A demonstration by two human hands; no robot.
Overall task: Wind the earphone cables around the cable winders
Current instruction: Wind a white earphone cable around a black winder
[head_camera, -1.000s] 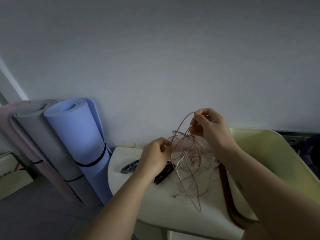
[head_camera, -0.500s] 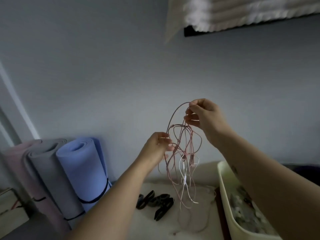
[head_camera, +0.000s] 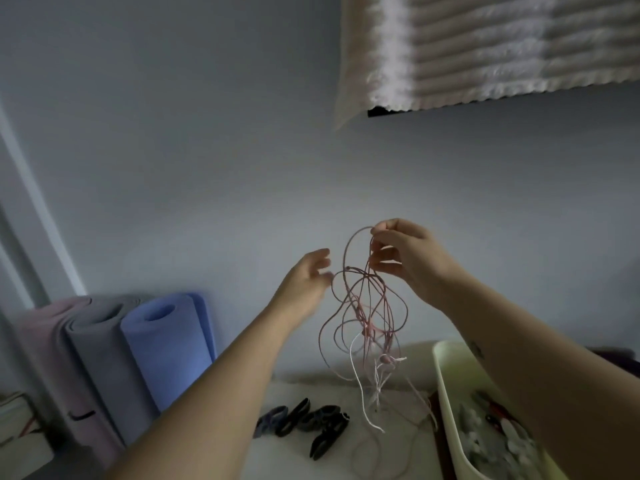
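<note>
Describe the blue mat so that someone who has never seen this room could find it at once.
At lower left, left of the table, three rolls stand against the wall. The blue mat is the rightmost, nearest the table; next to it come a grey mat and a pink mat.

The earphone cables (head_camera: 363,317), thin pink cords with one white strand, hang in a loose tangle, pinched at the top by the right hand (head_camera: 408,258), lowest loops on the surface (head_camera: 287,459). Dark cable winders (head_camera: 311,420) lie clustered at the tangle's seven o'clock.
</note>
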